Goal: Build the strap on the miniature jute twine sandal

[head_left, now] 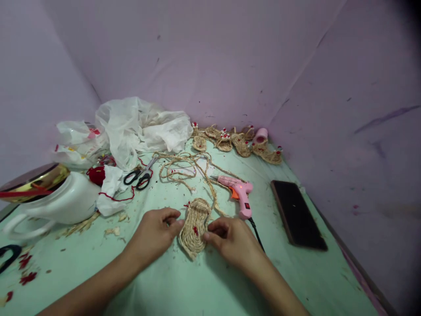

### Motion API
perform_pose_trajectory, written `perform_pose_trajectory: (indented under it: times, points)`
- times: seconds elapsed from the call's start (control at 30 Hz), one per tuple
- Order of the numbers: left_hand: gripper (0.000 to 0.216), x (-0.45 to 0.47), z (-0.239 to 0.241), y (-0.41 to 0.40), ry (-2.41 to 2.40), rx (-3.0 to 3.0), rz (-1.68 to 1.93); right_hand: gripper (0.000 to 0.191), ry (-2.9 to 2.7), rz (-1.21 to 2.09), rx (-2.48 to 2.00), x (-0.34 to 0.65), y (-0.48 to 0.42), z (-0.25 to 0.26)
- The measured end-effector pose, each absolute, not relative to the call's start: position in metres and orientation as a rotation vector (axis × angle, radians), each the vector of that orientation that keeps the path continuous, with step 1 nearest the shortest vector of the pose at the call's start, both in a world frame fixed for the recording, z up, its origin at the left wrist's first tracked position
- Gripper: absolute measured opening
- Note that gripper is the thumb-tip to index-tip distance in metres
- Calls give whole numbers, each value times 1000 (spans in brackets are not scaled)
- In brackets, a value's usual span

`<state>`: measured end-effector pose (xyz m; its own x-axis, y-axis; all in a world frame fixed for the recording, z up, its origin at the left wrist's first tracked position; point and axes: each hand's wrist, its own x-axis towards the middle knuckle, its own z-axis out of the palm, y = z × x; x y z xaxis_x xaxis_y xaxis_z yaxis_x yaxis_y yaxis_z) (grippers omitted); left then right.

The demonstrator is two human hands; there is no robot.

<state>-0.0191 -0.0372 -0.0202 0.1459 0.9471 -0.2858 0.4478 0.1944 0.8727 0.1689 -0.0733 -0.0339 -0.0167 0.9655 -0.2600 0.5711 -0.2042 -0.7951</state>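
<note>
Head view: one woven piece (194,228) is lying on the table (151,285) between two hands. Left hand (161,230) is hovering at its left edge, fingers loosely curled, clasping nothing. Right hand (226,232) is touching the right edge by the thumb; cannot tell whether it is pinching. One glue gun (241,193) is lying just beyond the right hand, one phone (297,215) farther right. Beyond the left hand: one pair of scissors (143,181), one red yarn ball (97,175). One white jug (72,202) is resting left of that hand.
</note>
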Motion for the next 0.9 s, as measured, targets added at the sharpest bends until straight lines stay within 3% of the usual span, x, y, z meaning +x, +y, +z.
perform_pose_trajectory:
  times: [0.17, 0.27, 0.47, 0.57, 0.7, 0.9]
  points:
    - [29, -3, -16, -35, 1307, 1197, 592, 5, -1354, 1198, -1630, 159, -73, -37]
    - [20, 1, -12, -36, 1160, 913, 567, 9, -1124, 1368, -1489, 157, -70, -35]
    - [28, 4, -17, -46, 1023, 739, 630, 17, -936, 1575, -1318, 149, -75, -23]
    - [28, 4, -22, -50, 1012, 682, 631, 21, -1073, 1356, -1394, 150, -80, -18]
    - [29, 4, -24, -51, 1089, 734, 663, 7, -1375, 931, -1361, 156, -82, -15]
    - [33, 8, -19, -54, 1183, 814, 660, 16, -1534, 770, -1307, 154, -82, -18]
